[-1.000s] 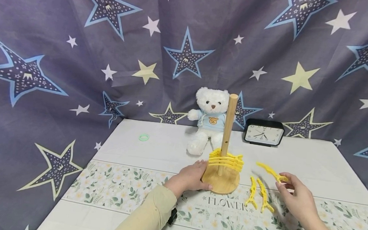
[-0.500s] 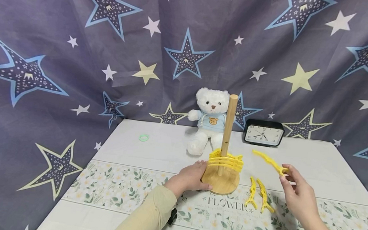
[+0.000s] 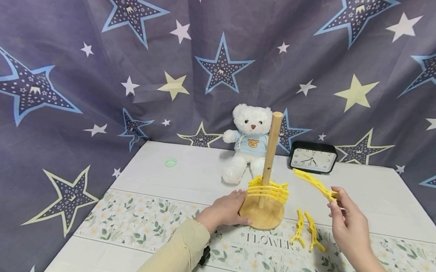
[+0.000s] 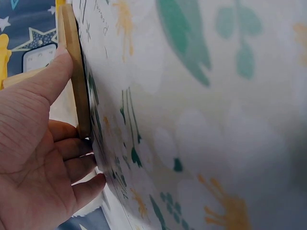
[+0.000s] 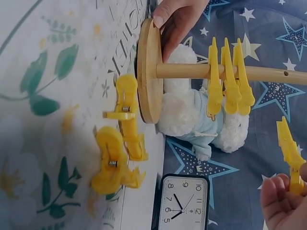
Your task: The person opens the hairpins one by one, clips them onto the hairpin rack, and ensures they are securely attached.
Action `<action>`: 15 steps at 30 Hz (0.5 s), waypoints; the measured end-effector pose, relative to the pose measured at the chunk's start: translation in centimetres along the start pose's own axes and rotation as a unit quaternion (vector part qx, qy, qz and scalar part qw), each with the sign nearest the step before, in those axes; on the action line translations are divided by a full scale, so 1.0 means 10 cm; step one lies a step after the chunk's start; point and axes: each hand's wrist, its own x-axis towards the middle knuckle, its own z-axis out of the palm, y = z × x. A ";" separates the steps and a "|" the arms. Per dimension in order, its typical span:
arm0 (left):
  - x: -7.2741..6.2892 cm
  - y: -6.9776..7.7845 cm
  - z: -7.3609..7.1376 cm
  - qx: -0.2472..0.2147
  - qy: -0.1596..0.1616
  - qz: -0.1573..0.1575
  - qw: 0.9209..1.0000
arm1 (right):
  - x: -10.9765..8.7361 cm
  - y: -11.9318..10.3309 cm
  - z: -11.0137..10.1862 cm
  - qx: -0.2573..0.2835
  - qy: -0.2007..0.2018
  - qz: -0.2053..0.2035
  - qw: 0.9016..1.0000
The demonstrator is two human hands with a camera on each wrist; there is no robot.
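A wooden stand [image 3: 261, 215] has a round base and an upright post. My left hand [image 3: 224, 208] grips the rim of its base, thumb at the near edge and fingers round the left side. Several yellow plastic clips [image 3: 267, 191] are stacked across the lower post; three show in the right wrist view. My right hand [image 3: 351, 229] pinches the end of another yellow clip [image 3: 313, 181] between thumb and fingers, raised to the right of the post and apart from it. Two spring clips [image 5: 127, 117] lie on the table between the base and my right hand.
Behind the post a white teddy bear [image 3: 251, 143] in a blue top sits against the starry curtain [image 3: 220, 15]. Right of it stands a black alarm clock [image 3: 312, 158]. A green ring [image 3: 170, 162] lies at the table's back left.
My right hand has lifted the held clip and tipped its far end up and leftward, closer to the post. The left hand, stand and two loose clips stay where they were.
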 end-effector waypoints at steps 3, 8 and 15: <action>0.00 -0.01 0.01 0.001 0.001 0.000 1.000 | 0.02 -0.01 0.04 0.001 0.003 -0.007 1.000; 0.02 -0.02 0.02 0.003 0.003 0.005 1.000 | 0.06 -0.03 0.11 -0.016 0.013 -0.011 1.000; 0.03 -0.02 0.02 0.004 0.003 0.004 1.000 | 0.12 -0.08 0.22 -0.029 0.021 0.010 0.999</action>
